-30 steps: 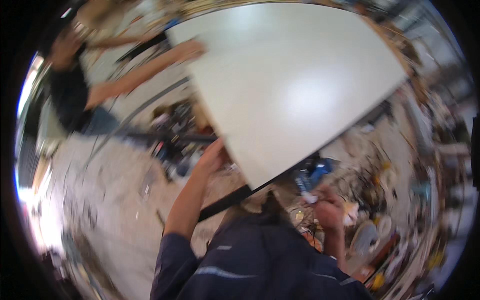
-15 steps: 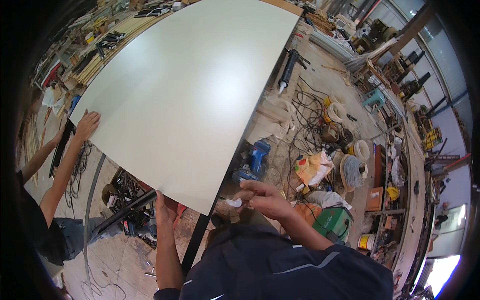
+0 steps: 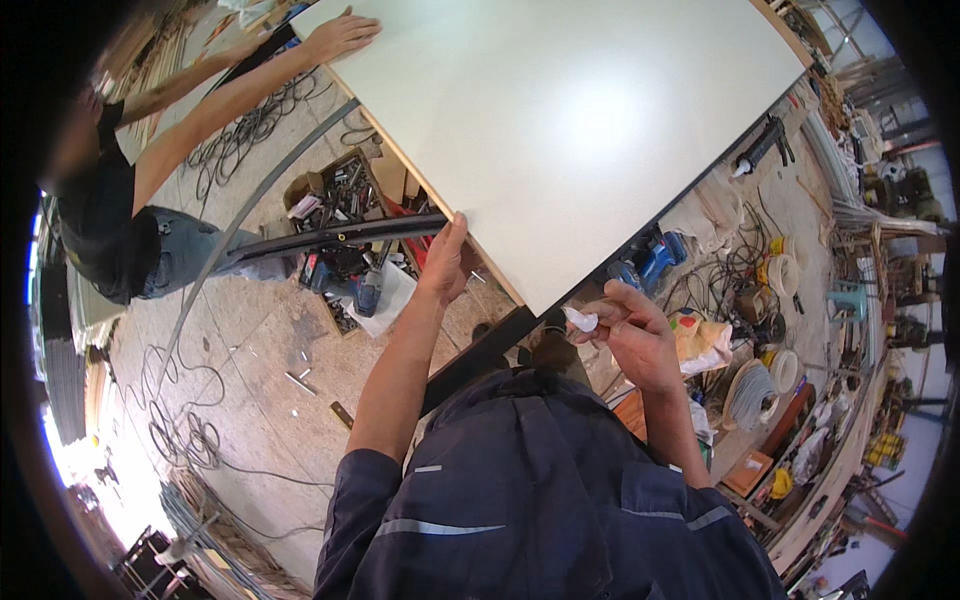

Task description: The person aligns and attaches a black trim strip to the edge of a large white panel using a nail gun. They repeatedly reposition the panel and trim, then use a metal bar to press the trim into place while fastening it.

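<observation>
A large white panel (image 3: 520,120) with a light wood edge lies on dark metal rails in front of me. My left hand (image 3: 445,262) is closed on its near left edge, thumb up at the rim, with the other fingers partly hidden. Beside the panel's near corner, my right hand (image 3: 640,338) pinches a small crumpled white piece (image 3: 581,319), perhaps tissue or film. Across the left side, a co-worker's hand (image 3: 342,38) rests flat on the panel's far left corner.
A box of loose hardware (image 3: 350,190) and a drill (image 3: 369,292) sit left below the panel. To the right are a blue power tool (image 3: 655,258), a caulking gun (image 3: 760,148), tangled cables and a wire spool (image 3: 750,395). A dark rail (image 3: 480,355) runs close before me.
My view has swung left, so the panel appears farther up and right. My left hand remains at its edge; my right hand still holds the white piece, now nearer the corner.
</observation>
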### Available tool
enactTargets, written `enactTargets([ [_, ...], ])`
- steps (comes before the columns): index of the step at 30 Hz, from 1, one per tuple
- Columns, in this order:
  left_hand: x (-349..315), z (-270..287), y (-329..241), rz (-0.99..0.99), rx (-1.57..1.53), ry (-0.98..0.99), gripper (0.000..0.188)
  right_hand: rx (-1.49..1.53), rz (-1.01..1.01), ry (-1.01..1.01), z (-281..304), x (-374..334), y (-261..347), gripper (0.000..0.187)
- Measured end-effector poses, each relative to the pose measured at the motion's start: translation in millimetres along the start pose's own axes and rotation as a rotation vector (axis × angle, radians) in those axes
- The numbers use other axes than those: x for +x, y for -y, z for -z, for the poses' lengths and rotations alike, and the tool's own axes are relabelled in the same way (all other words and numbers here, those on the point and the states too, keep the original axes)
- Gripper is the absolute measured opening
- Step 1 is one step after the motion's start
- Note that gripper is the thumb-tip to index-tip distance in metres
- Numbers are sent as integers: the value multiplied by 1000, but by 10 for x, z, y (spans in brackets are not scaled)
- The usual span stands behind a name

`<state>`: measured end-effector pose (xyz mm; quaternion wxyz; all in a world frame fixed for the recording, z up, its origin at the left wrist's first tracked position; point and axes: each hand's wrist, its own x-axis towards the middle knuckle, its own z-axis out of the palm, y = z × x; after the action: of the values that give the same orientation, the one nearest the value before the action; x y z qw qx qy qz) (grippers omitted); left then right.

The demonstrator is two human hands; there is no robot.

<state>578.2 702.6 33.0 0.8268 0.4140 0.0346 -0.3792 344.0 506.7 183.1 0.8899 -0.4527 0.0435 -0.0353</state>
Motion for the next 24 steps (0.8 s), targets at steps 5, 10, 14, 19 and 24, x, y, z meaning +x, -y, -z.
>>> enactTargets([
  [5, -19, -62, -31, -4, 23, 16, 74, -86, -9, 9, -158, 126, -10, 52],
  [10, 49, -44, 28, -98, 54, 2, 66, -201, -88, -55, -240, 61, -163, 54],
  [14, -14, -127, -31, -95, 76, -31, 71, -375, -176, -104, -295, 96, -224, 54],
  [19, -74, -176, -119, -17, 97, -68, 77, -651, -313, -81, -393, 249, -272, 50],
  [24, -45, -93, -93, -8, 116, -16, 71, -1108, -428, 109, -638, 565, -258, 51],
])
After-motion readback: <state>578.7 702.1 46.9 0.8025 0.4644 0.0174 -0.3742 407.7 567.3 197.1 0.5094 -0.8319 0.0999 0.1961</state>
